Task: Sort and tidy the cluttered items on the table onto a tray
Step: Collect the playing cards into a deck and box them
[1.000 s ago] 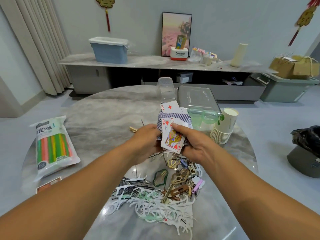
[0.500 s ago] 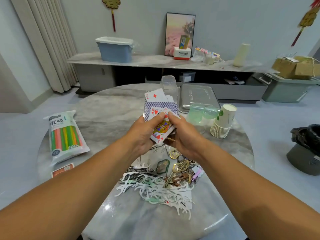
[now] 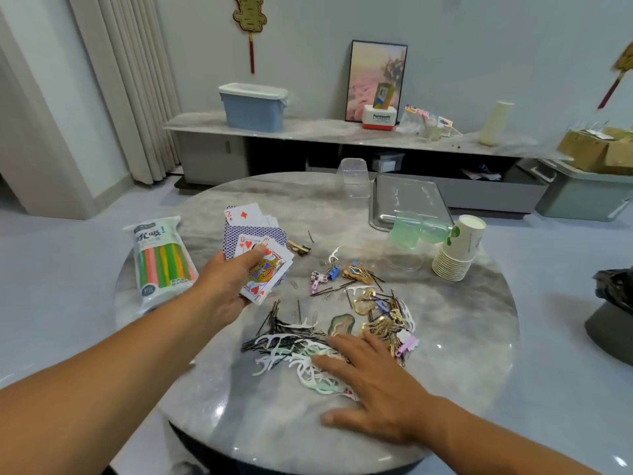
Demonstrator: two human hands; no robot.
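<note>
Change since a second ago: both hands then met on the playing cards (image 3: 255, 255) above the pile; now only the left hand (image 3: 226, 286) has them, and the right has dropped away to the table.
Left hand: grasps the fanned cards over the table's left half, thumb across a red queen; blue-backed cards and a two of diamonds fan out behind.
Right hand (image 3: 371, 378): flat, fingers straight and spread, grasping nothing, resting on the near edge of the floss picks (image 3: 294, 354).
Floss picks: white and pale green, tangled in front of the person, mixed with black hairpins (image 3: 274, 323).
Hair clips (image 3: 376, 317): gold and coloured, heaped just right of the picks; a smaller scatter lies farther back at mid-table.
Tray (image 3: 407, 200): metal, at the far right of the table (image 3: 462, 337), its near end overlapped by green plastic cups (image 3: 414, 231).
Paper cups (image 3: 457, 250): nested stack lying tilted near the right edge, beside the green cups.
Clear container (image 3: 354, 176): upright at the far edge, just left of the tray.
Straw packet (image 3: 161, 262): lies at the left edge, partly overhanging.
Open room: bare marble between the cards and the far edge, and along the right side between the clips and the rim.
Near rim: bare strip below the right hand's thumb.
</note>
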